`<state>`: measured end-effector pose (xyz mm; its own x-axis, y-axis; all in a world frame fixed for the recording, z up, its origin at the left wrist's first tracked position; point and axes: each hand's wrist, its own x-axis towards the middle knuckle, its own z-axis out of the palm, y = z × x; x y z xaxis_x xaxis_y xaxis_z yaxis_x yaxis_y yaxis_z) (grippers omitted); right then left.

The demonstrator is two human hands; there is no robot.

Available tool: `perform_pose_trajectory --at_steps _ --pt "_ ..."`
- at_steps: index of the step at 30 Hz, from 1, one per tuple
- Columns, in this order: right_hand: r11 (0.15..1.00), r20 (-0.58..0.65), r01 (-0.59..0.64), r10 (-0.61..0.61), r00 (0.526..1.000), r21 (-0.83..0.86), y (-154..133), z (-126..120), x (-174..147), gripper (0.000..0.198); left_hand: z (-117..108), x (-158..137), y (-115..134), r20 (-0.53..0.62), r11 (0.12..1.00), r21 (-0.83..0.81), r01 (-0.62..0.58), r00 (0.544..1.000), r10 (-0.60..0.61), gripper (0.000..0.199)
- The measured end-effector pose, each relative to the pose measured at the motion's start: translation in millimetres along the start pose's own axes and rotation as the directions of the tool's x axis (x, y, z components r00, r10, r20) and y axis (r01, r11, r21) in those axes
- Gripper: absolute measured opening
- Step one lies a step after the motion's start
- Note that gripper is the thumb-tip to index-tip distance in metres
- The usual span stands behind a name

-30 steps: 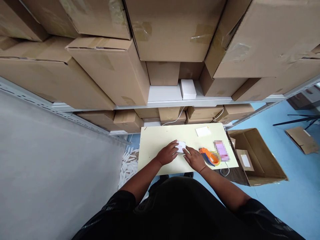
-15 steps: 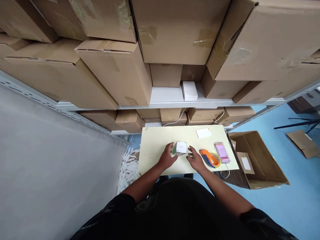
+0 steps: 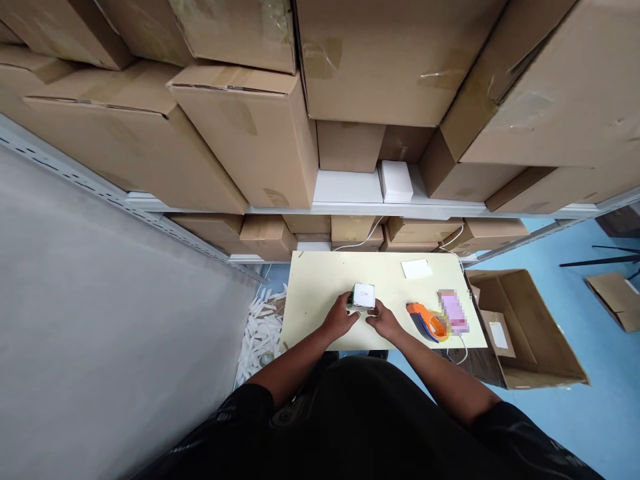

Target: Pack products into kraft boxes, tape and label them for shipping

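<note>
A small box with a white top and a faint reddish mark on it stands on the pale yellow table. Its left side shows a bit of green. My left hand is against the box's left side, fingers curled round it and thumb toward the near face. From the other side, my right hand presses the right face, its fingertips partly hidden by the box. To the right of my right hand lies an orange and blue tape dispenser.
A white card or pad and a pixel-blurred pink item lie on the table. An open carton stands on the right. Shelves of cardboard boxes rise in front; white strips heap at the left beside a grey wall.
Both hands have closed in from a small distance onto the sides of the box. The view has shifted slightly, moving the whole scene a little to the right.
</note>
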<state>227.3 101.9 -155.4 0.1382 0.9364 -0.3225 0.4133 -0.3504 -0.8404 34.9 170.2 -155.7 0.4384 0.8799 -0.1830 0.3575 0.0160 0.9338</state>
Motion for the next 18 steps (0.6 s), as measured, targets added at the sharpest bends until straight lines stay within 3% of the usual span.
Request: perform_pose_trajectory --at_steps 4,8,14,18 --pt "0.998 0.078 0.028 -0.023 0.997 -0.060 -23.6 22.6 29.7 0.061 -33.4 -0.8 -12.0 -0.085 0.998 -0.056 0.020 0.996 -0.025 0.060" --pt "0.994 0.152 0.044 -0.029 0.988 -0.097 -58.2 59.9 72.0 0.058 -82.1 8.4 -28.8 -0.165 0.995 -0.093 0.028 0.985 -0.043 0.061" --pt "0.996 0.166 -0.093 0.089 0.982 0.017 -111.1 111.4 140.7 0.058 -154.0 55.2 -45.4 -0.215 0.996 -0.083 0.016 0.976 -0.034 0.065" --pt "0.994 0.139 -0.106 0.101 0.985 0.025 -131.2 125.1 174.6 0.059 -181.2 83.8 -44.8 -0.239 0.997 -0.072 -0.026 0.971 0.008 0.067"
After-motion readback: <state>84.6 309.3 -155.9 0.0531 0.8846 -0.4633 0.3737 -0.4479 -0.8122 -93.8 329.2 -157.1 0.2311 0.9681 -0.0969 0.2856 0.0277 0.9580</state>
